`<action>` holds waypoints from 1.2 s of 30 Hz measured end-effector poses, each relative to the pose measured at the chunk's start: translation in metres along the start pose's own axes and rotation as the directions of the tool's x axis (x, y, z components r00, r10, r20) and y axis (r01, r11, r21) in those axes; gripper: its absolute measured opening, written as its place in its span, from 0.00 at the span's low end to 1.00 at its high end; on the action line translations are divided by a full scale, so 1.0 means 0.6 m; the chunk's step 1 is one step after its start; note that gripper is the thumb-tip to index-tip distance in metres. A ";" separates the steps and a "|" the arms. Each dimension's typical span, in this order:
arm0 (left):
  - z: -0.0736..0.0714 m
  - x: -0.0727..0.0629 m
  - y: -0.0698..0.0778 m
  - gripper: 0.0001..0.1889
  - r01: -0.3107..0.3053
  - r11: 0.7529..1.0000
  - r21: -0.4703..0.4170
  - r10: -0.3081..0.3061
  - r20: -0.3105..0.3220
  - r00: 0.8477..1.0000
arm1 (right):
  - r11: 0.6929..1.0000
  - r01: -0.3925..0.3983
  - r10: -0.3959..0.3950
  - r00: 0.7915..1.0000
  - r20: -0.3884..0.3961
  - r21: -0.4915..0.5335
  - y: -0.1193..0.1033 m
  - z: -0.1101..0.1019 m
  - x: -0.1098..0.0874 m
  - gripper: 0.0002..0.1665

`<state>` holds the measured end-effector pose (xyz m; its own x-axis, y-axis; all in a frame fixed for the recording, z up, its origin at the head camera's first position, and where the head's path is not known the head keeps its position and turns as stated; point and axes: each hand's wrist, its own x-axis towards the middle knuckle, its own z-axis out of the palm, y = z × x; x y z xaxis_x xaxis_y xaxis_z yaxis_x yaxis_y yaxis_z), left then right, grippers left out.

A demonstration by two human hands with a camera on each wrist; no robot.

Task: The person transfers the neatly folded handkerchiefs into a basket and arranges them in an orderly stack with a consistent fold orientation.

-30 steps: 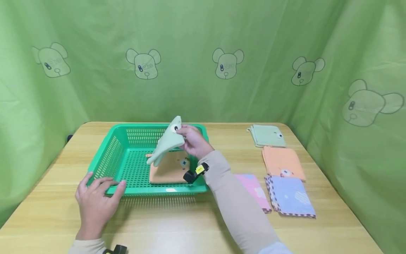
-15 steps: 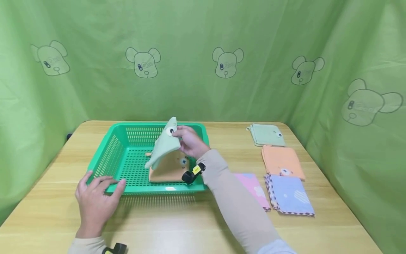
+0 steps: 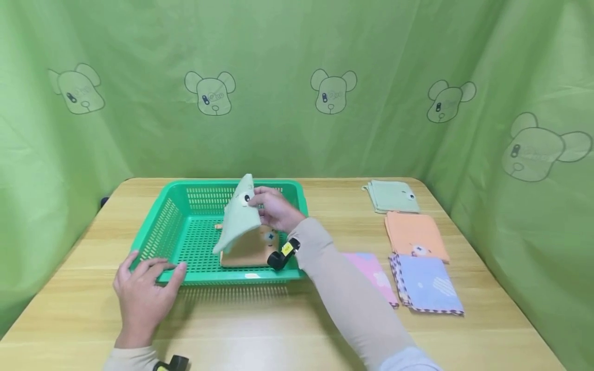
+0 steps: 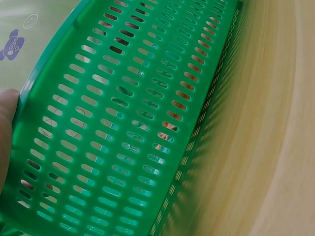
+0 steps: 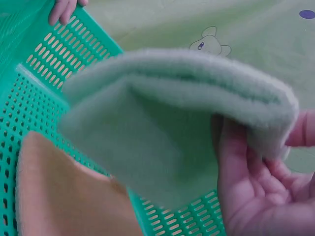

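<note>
Two hands: both at the basket (image 3: 185, 226), one steadying it, one carrying cloth.
Left hand (image 3: 144, 293): nearest, at about 7 o'clock on the bench (image 3: 260, 330); fingers spread straight over the basket's near-left rim, holding nothing, likely there to keep the light basket from sliding. The left wrist view shows only a fingertip against the slotted wall.
Right hand (image 3: 274, 208): reaches across from 5 o'clock, sleeve over the near rim; thumb and fingers pinch the green towel (image 3: 238, 219) by its top edge.
Green towel: folded, hanging tilted above the basket floor, its lower edge near the orange towel (image 3: 246, 247) lying flat inside; I cannot tell whether the two touch. Held by one edge, it droops open, as the right wrist view (image 5: 167, 123) shows, with the palm (image 5: 256, 196) cupped under the fold.
Orange towel: at the basket's right half, square to the walls, apparently the base of a stack.
Pink towel (image 3: 371, 275): at 4 o'clock, partly hidden by the sleeve.
Blue towel (image 3: 427, 283): just right of the pink one.
Farther towels: an orange one (image 3: 413, 234), then a green one (image 3: 392, 196) at 2 o'clock, laid in a row, each folded.
Backdrop: green curtain (image 3: 297, 62) printed with bear heads, closing the far side.
</note>
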<state>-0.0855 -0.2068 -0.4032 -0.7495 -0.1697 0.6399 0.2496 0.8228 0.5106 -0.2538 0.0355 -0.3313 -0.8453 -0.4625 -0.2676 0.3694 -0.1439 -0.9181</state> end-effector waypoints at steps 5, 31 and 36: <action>0.000 0.000 0.000 0.18 0.006 1.000 -0.006 -0.005 0.006 1.000 | 0.999 -0.020 0.021 0.999 0.028 -0.037 0.002 0.000 0.002 0.21; 0.003 0.002 -0.005 0.19 -0.006 1.000 -0.011 0.006 0.002 1.000 | 0.921 -0.247 0.215 0.967 -0.135 -0.302 0.012 -0.005 0.013 0.17; 0.003 0.002 -0.005 0.19 -0.007 1.000 -0.009 0.007 0.003 1.000 | 0.892 -0.243 0.180 0.964 -0.195 -0.380 0.014 -0.008 0.011 0.17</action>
<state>-0.0883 -0.2084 -0.4052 -0.7497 -0.1620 0.6417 0.2605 0.8191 0.5111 -0.2583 0.0354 -0.3422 -0.8240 -0.3012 -0.4799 0.3884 0.3165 -0.8654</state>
